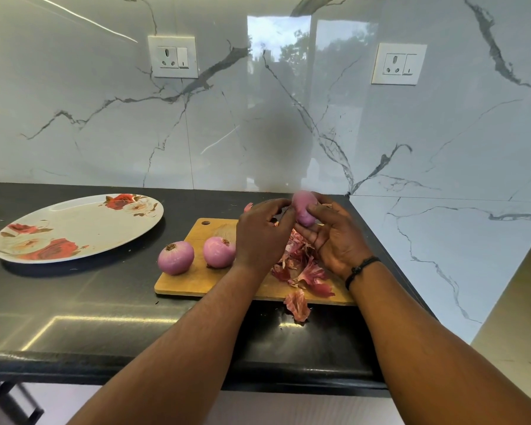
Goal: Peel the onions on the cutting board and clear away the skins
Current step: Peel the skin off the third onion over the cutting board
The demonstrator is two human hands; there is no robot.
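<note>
**Midway: a peeled onion held above the cutting board**

Both hands meet above the far edge of the wooden cutting board (196,280), which lies on a black countertop (89,308). The right hand (334,240) holds a held onion (303,208), pale purple and smooth, with its thumb curled over the top and its fingers cupped beneath. The left hand (259,234) reaches in from 9 o'clock of that onion, fingers curled with the tips at the onion's side; whether they pinch a strip of skin cannot be told. A dark cord bracelet (360,269) circles the right wrist.

Two further onions rest on the board. The left onion (176,257) sits at the board's 9 o'clock edge, partly overhanging it, root end up. The middle onion (219,251) stands just beside it at 3 o'clock, close to the left wrist. Both look peeled.

A heap of red-purple skins (301,271) lies on the board below the hands, towards the board's 4 o'clock corner. One loose skin (297,305) hangs over the near edge onto the countertop.

A white oval plate (74,222) with red rose print rests on the countertop at 9 o'clock of the board, well apart from it. Two wall sockets, one (173,56) at 11 o'clock and one (398,63) at 1 o'clock, are set in the marble backsplash.
</note>
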